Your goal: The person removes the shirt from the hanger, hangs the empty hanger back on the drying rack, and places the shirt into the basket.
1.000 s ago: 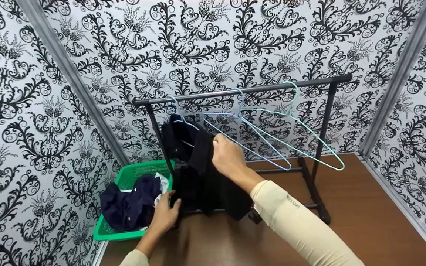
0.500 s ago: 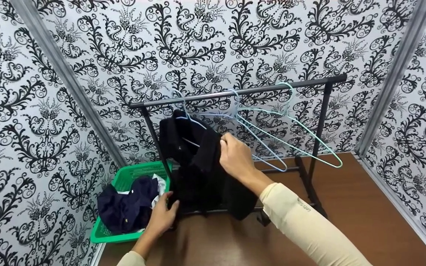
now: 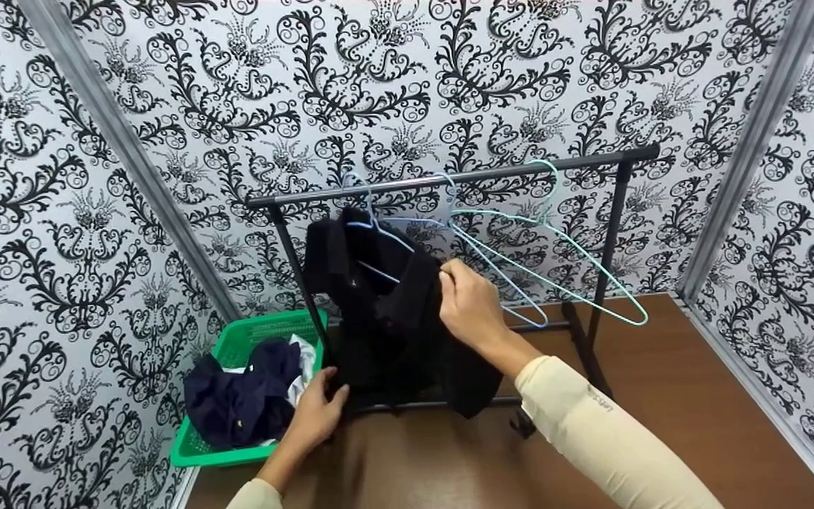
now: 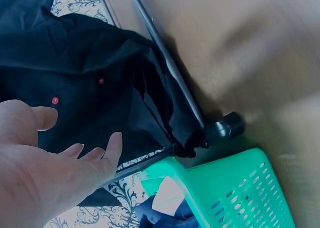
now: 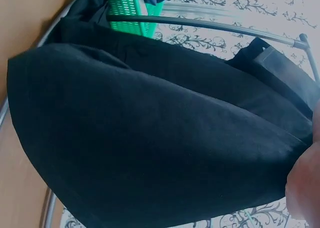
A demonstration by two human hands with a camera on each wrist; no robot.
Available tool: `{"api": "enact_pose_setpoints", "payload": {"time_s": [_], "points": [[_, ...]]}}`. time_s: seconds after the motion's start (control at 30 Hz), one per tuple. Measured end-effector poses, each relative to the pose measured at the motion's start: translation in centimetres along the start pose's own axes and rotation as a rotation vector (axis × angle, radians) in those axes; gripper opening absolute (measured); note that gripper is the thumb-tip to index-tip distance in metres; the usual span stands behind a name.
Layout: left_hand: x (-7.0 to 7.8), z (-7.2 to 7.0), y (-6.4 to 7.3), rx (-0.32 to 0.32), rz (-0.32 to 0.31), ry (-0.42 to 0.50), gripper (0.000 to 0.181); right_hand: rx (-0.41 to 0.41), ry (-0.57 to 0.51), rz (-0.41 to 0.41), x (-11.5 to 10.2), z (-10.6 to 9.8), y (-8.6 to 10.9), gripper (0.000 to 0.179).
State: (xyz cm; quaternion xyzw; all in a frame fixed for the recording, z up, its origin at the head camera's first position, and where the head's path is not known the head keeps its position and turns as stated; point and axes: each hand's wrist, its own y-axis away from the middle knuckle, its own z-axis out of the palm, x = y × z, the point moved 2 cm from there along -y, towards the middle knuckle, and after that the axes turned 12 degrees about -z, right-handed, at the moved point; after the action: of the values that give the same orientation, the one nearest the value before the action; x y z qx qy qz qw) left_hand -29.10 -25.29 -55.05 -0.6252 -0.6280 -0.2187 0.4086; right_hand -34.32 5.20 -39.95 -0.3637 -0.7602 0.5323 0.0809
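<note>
Along the rail (image 3: 407, 183), the black shirt (image 3: 407, 353) and its hanger (image 3: 376, 226) have slid rightward since the earlier head frames, nearer the middle hanger (image 3: 495, 265), and the right hand (image 3: 474, 304) has gone with them. It hangs at the rail's left part, its collar open around the hanger. As a judgement, the cloth should be light, soft and limp, hardly fragile, folding wherever it is unsupported; the shoulder seam beside the collar looks the best hold, since the hanger backs it there. The right hand grasps about that spot, fingers curled into the fabric, its forearm reaching up from the lower right in a cream sleeve (image 3: 612, 431). The left hand (image 3: 319, 413) is low by the shirt's front, thumb and fingers loosely parted and gripping nothing; whether a fingertip touches cloth cannot be told. Just beyond it sits the green basket (image 3: 227, 457) of clothes.
</note>
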Motion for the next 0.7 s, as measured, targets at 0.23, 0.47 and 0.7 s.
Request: {"api": "enact_pose_setpoints", "payload": {"time_s": [0.23, 0.47, 0.7], "points": [[2.4, -0.8, -0.1, -0.054, -0.132, -0.047, 0.047, -0.026, -0.012, -0.014, 0.6, -0.6, 1.6, 0.010], [2.5, 0.3, 0.4, -0.063, -0.071, -0.022, 0.046, -0.035, -0.010, -0.018, 2.2, -1.8, 3.3, 0.008], [3.4, 0.4, -0.1, -0.020, -0.046, 0.025, 0.031, -0.046, 0.009, -0.038, 4.9, -2.8, 5.6, 0.005]]}}
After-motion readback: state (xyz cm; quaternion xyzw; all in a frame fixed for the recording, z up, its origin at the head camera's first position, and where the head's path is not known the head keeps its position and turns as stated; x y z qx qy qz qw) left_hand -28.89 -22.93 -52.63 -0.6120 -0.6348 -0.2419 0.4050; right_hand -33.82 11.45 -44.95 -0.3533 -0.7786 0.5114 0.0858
